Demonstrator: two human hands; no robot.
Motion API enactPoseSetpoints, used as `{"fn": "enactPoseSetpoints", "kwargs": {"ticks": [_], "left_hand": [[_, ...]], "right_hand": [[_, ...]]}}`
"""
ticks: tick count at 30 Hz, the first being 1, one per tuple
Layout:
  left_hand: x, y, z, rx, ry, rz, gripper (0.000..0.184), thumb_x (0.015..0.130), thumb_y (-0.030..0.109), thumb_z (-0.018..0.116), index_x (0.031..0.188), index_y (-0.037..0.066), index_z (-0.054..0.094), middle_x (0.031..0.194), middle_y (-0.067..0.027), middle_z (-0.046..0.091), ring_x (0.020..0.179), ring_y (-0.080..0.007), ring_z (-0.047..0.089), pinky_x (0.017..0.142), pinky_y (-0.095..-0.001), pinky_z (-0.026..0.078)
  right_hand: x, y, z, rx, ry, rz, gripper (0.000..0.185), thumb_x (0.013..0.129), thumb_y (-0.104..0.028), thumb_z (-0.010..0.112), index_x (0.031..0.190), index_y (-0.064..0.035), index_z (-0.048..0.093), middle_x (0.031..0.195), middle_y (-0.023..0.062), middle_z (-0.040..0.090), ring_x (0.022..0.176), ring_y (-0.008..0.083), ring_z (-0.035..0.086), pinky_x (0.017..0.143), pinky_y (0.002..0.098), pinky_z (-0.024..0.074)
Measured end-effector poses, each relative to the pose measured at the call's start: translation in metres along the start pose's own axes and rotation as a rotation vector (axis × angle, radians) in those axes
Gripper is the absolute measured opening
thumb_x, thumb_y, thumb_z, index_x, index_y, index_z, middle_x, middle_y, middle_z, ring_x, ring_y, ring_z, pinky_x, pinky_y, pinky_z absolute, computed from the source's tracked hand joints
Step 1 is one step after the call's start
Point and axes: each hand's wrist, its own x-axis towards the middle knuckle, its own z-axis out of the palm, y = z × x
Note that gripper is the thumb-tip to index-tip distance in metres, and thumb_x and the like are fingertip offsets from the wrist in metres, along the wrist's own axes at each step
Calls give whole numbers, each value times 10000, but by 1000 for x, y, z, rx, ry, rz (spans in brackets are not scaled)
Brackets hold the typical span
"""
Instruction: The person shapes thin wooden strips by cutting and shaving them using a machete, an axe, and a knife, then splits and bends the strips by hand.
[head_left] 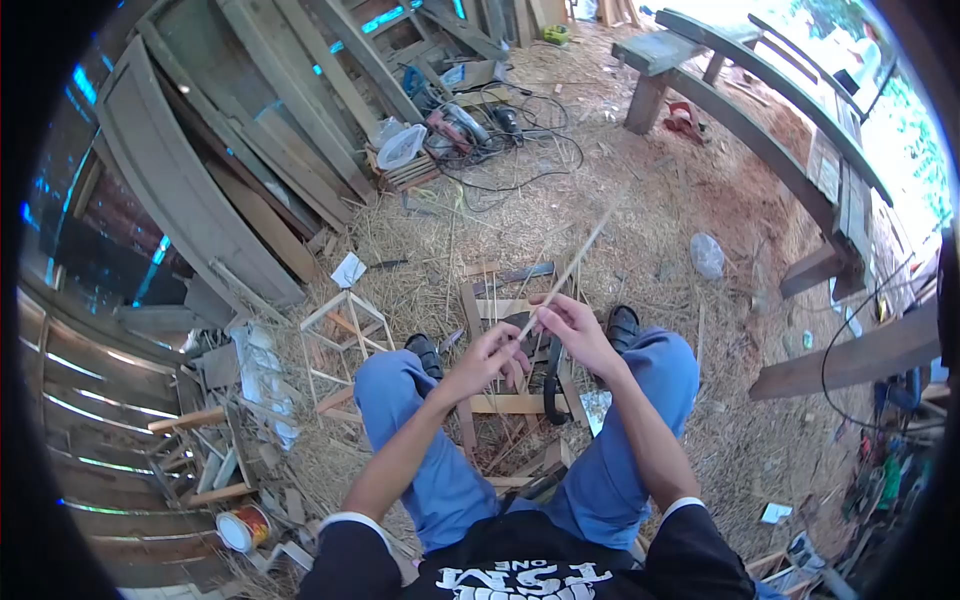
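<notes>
A thin, pale wooden strip (578, 258) slants up and away to the right from my hands, its far end over the littered floor. Near its lower end, the fingers of my left hand (490, 360) are closed round it. Just above, my right hand (570, 330) pinches the same strip between thumb and fingers. Below both hands, between my knees, stands a low wooden frame (520, 404) with several slats. A dark curved thing (553, 385) hangs beside my right wrist; its kind is unclear.
A small open frame of sticks (345, 325) stands left of my knee. Power tools with cables (465, 130) lie ahead near a white plastic basket (402, 147). Boards (190, 190) lean at left. A long wooden bench (760, 130) stands at right. A paint can (244, 527) sits lower left.
</notes>
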Motion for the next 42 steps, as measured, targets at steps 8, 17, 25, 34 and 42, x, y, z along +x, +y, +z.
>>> {"fn": "enactPoseSetpoints", "kwargs": {"ticks": [8,17,25,34,42], "left_hand": [[22,-6,17,3,7,-25,274,1080,304,489,1092,52,595,731,6,562,572,-37,439,503,-210,338],[25,-7,19,155,200,113,224,1016,223,624,1087,17,677,788,-3,642,647,-85,559,577,-257,446],[32,-6,14,522,337,231,223,985,224,646,1079,26,690,760,-72,688,673,-132,637,617,-304,496],[30,4,16,563,242,178,248,1026,229,552,1130,18,629,734,-149,665,660,-258,665,641,-379,507],[39,-25,11,336,223,233,293,1073,291,488,1060,18,594,672,-3,537,539,-116,494,548,-284,427]], "right_hand": [[-9,-8,-17,-17,188,-21,261,1014,-258,650,879,-36,626,717,-13,629,668,47,569,619,229,453],[-1,6,-21,26,240,-14,257,1009,-252,657,891,-26,624,723,-3,636,662,57,576,627,233,462],[11,2,-16,68,231,-5,252,1011,-250,654,907,-22,625,719,-10,613,665,63,574,625,233,461],[13,15,-17,-32,267,-35,282,999,-263,673,875,-15,623,717,-3,613,658,57,573,586,236,453],[10,17,-21,-84,248,-27,290,1013,-269,651,885,-10,620,725,-4,603,662,60,565,599,239,467]]}}
